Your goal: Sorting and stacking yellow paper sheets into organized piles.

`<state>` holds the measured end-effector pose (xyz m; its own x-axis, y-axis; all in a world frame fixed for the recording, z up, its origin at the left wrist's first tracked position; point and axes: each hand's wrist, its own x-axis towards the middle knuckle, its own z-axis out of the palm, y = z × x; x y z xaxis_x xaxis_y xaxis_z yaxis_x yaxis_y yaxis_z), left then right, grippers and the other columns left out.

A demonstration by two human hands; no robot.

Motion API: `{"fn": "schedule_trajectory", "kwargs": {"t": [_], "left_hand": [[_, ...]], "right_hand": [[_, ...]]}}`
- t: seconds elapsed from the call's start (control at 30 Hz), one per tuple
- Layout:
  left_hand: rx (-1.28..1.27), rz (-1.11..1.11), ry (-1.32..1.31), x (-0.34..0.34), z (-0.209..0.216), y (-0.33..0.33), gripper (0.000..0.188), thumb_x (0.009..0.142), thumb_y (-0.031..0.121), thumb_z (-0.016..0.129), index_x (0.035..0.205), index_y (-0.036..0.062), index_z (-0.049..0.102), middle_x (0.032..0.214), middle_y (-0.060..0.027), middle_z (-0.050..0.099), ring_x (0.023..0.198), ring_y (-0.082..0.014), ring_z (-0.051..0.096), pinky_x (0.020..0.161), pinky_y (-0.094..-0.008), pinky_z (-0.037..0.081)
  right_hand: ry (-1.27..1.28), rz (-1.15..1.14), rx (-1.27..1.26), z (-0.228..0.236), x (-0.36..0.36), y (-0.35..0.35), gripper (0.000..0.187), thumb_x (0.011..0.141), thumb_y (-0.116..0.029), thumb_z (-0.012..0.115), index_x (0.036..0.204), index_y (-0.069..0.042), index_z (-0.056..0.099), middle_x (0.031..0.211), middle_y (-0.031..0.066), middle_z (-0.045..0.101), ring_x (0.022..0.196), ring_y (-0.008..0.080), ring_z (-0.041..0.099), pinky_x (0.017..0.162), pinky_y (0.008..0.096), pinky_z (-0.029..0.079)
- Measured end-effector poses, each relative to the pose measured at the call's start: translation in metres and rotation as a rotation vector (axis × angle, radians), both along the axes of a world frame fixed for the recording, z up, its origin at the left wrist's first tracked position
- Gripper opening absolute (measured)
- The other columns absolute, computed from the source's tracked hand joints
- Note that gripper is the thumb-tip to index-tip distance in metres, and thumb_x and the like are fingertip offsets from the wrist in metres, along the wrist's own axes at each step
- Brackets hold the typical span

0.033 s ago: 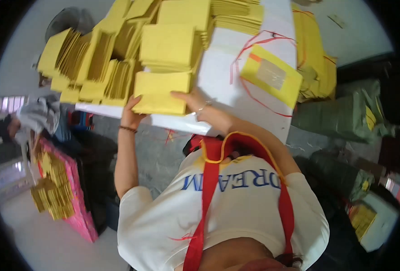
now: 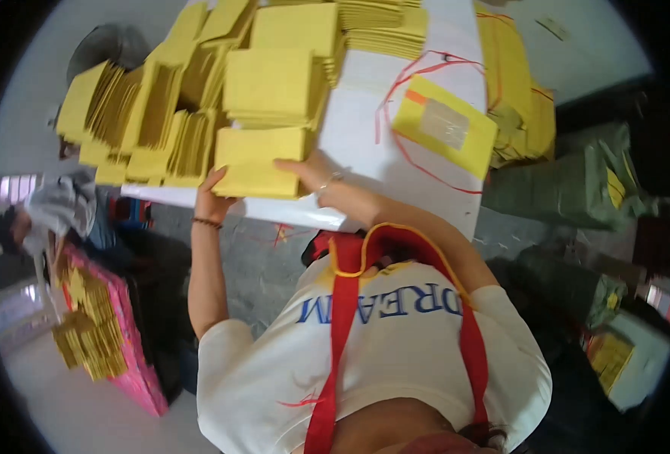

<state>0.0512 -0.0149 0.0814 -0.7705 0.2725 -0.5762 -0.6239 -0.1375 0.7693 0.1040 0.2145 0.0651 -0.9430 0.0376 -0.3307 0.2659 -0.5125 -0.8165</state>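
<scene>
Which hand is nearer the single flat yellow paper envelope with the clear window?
Right. The right hand lies on the near yellow stack, left of the envelope; the left hand is at that stack's left edge.

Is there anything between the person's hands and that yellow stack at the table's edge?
Nothing visible. The left hand grips the near left corner of the yellow stack, and the right hand lies flat on its top right side. Other yellow stacks sit behind it on the white table.
</scene>
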Motion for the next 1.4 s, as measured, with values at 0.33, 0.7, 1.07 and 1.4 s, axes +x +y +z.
{"fn": "schedule_trajectory", "kwargs": {"t": [0.33, 0.7, 1.07, 1.4], "left_hand": [[0.348, 0.122, 0.099, -0.003, -0.008, 0.015, 0.06, 0.086, 0.057, 0.043, 0.127, 0.0142, 0.045, 0.124, -0.0042, 0.05, 0.109, -0.0226, 0.047, 0.082, -0.0433, 0.035], [-0.42, 0.525, 0.425, 0.062, -0.003, 0.045, 0.057, 0.091, 0.039, 0.044, 0.137, 0.0091, 0.029, 0.142, -0.0092, 0.028, 0.129, -0.0258, 0.026, 0.103, -0.0472, 0.017], [-1.281, -0.235, 1.373, 0.015, 0.038, 0.094, 0.044, 0.083, 0.035, 0.055, 0.118, 0.0083, 0.052, 0.124, -0.0169, 0.045, 0.12, -0.0364, 0.033, 0.096, -0.0498, 0.024], [-1.544, -0.35, 1.316, 0.012, -0.018, 0.092, 0.054, 0.087, 0.048, 0.042, 0.133, 0.0199, 0.039, 0.138, -0.0116, 0.035, 0.128, -0.0349, 0.027, 0.101, -0.0582, 0.016]], "right_hand": [[-0.27, -0.091, 0.337, -0.032, -0.022, -0.021, 0.105, 0.054, -0.042, 0.077, 0.131, 0.004, 0.021, 0.13, 0.0273, 0.03, 0.122, 0.041, 0.031, 0.102, 0.0421, 0.029], [-0.309, -0.05, 0.372, -0.022, -0.013, -0.015, 0.104, 0.058, -0.038, 0.074, 0.136, -0.003, 0.014, 0.133, 0.0277, 0.028, 0.123, 0.0424, 0.03, 0.102, 0.0448, 0.028], [-0.18, -0.116, 0.285, -0.073, -0.028, -0.004, 0.087, 0.057, -0.029, 0.077, 0.125, 0.003, 0.032, 0.118, 0.0233, 0.045, 0.099, 0.0321, 0.054, 0.08, 0.0359, 0.049], [-0.156, 0.089, -0.1, 0.012, -0.009, 0.012, 0.047, 0.075, -0.008, 0.062, 0.119, -0.005, 0.044, 0.108, 0.0106, 0.058, 0.093, 0.0227, 0.06, 0.074, 0.0367, 0.052]]}}
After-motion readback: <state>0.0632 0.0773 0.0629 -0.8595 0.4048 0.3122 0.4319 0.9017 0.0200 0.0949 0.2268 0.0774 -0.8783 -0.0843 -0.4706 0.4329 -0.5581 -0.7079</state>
